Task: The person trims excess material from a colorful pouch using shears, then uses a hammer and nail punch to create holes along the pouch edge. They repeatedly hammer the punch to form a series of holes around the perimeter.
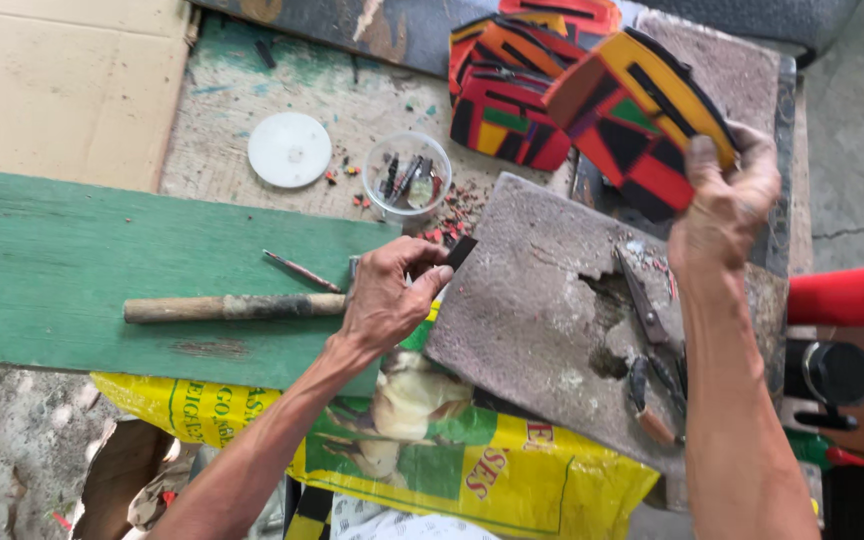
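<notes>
Overhead, right hand (727, 205) grips painted block (642, 120); left hand (384, 298) pinches dark piece (459, 252).

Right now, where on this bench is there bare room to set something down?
The green plank is bare left of the wooden handle. The stone slab is free between the left hand and the scissors. It is crowded around the plastic cup, white lid and scattered chips.

left hand (384, 300) low, fingers (430, 285) pinched shut, forearm angled up from below, right hand (727, 205) raised, fingers clamped, arm extended
</notes>
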